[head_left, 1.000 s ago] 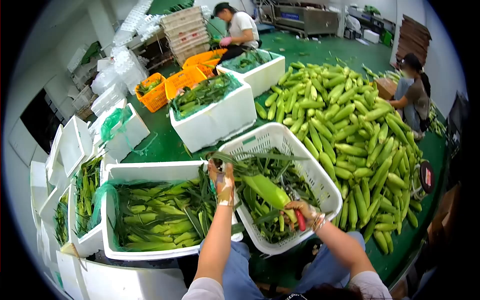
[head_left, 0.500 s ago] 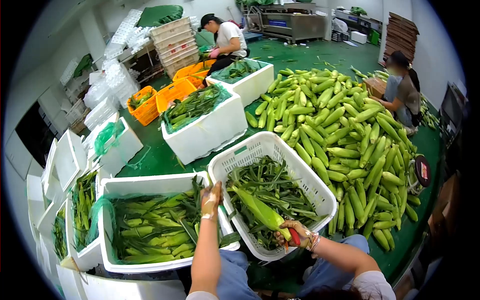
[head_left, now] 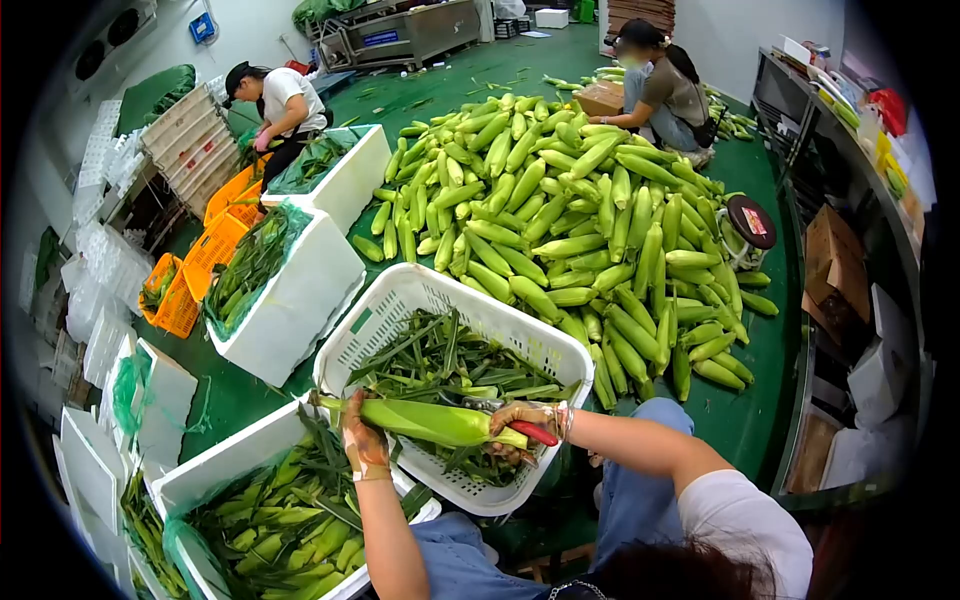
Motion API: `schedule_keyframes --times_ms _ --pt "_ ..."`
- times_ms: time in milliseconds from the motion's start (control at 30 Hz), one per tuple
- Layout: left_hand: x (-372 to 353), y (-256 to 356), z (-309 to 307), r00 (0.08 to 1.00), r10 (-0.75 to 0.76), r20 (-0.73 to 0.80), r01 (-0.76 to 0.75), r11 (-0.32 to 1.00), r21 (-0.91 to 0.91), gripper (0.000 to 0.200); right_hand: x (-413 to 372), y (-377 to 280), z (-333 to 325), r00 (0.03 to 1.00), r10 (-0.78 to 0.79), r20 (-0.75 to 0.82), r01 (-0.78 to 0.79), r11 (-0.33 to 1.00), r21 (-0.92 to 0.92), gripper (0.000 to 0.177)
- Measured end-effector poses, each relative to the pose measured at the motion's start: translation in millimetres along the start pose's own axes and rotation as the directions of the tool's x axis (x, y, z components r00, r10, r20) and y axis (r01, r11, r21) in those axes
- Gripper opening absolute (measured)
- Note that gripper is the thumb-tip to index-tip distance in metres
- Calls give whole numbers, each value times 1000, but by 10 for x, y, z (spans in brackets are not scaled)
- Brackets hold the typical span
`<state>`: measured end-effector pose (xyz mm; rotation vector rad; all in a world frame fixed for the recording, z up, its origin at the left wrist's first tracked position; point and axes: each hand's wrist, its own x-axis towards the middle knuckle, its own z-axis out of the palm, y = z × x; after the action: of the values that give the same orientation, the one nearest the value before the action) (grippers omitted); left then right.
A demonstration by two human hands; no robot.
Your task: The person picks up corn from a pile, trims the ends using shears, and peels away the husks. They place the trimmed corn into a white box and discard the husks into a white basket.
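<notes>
An ear of corn in green husk (head_left: 425,420) lies level over the white slotted basket (head_left: 576,385), which holds cut green leaves (head_left: 450,350). My left hand (head_left: 362,438) is closed around the tip end of the ear. At its stem end my right hand (head_left: 524,430) is closed on a red-handled tool (head_left: 534,432), with the stem beside it. How far the right fingers also grip the ear is hard to tell. Left of the basket, a white foam box (head_left: 240,450) lined with green net holds husked ears (head_left: 290,530).
A large pile of corn (head_left: 580,220) lies beyond the basket. Foam boxes (head_left: 290,320) and orange crates (head_left: 178,305) stand at the left. One person (head_left: 285,105) bends at the back left; another (head_left: 660,95) sits behind the pile. Metal shelving (head_left: 800,150) lines the right.
The view has turned right. The ear has swung to nearly level, and my left hand has moved from the foam box's edge onto its tip end.
</notes>
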<state>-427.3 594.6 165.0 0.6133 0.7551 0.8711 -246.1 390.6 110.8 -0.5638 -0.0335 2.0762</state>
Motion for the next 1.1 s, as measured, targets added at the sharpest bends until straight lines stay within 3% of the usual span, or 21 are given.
schedule_keyframes --times_ms 33,133,167,200,233,300,333,367,433,467,500,567,633,667,800,900,933,1033,1067,1100 --pt "-1 9 30 998 37 50 -39 998 49 28 -40 -51 62 1000 -6 -1 6 1000 0 16" --pt "-39 -79 85 995 2 99 2 999 -34 26 -69 -159 142 990 -75 -116 58 989 -139 21" --pt "-45 -112 77 994 -6 107 15 996 -87 25 10 -206 -33 996 28 79 -27 1000 -13 26" --pt "-33 -25 199 999 -52 -7 51 993 -109 23 32 -198 0 994 -64 93 64 998 4 28" --pt "36 -23 126 999 33 -38 -36 996 -82 26 68 -201 35 983 -154 103 152 988 22 31" --pt "135 84 30 991 126 -55 -131 985 -111 29 -13 -184 350 926 -373 -52 374 928 3 34" --pt "325 97 -179 980 154 -122 -166 982 -93 33 29 -171 277 884 -438 -162 435 899 -57 34" --pt "320 168 -236 980 188 -70 -194 975 -105 36 86 -129 131 834 -485 -263 470 874 -122 35" --pt "328 224 -404 986 127 -112 -146 972 -185 44 168 44 -240 699 -595 -397 229 712 -664 45" --pt "369 179 -505 977 197 -77 -209 957 -203 43 109 119 -83 611 -648 -454 -28 555 -831 51" --pt "402 148 -519 955 248 -163 -274 948 -159 41 58 186 95 523 -724 -449 -293 342 -893 58" --pt "436 95 -506 905 242 -350 -294 950 -103 41 158 392 15 626 -726 -285 -243 165 -956 71" --pt "380 134 -380 901 178 -396 -233 968 -96 43 282 500 102 550 -832 -70 -150 -17 -988 75" --pt "340 140 -328 905 187 -382 -251 960 -124 42 290 474 215 585 -796 -156 -147 85 -985 79" --pt "308 106 -243 896 233 -378 -312 936 -162 43 432 290 366 626 -752 -205 -146 145 -979 78" --pt "252 113 -229 890 223 -398 -291 949 -119 43 522 213 334 613 -774 -159 13 212 -977 78" --pt "241 106 -235 885 227 -407 -282 956 -80 43 483 173 443 656 -710 -257 -48 301 -952 79" --pt "252 148 -291 868 215 -447 -298 947 -123 44 632 386 172 657 -715 -239 -4 313 -950 82" --pt "297 146 -371 885 229 -406 -318 934 -165 45 654 454 87 668 -687 -286 -149 253 -956 78" --pt "305 166 -365 867 206 -454 -302 942 -149 48 622 454 138 690 -668 -278 -147 246 -958 78"
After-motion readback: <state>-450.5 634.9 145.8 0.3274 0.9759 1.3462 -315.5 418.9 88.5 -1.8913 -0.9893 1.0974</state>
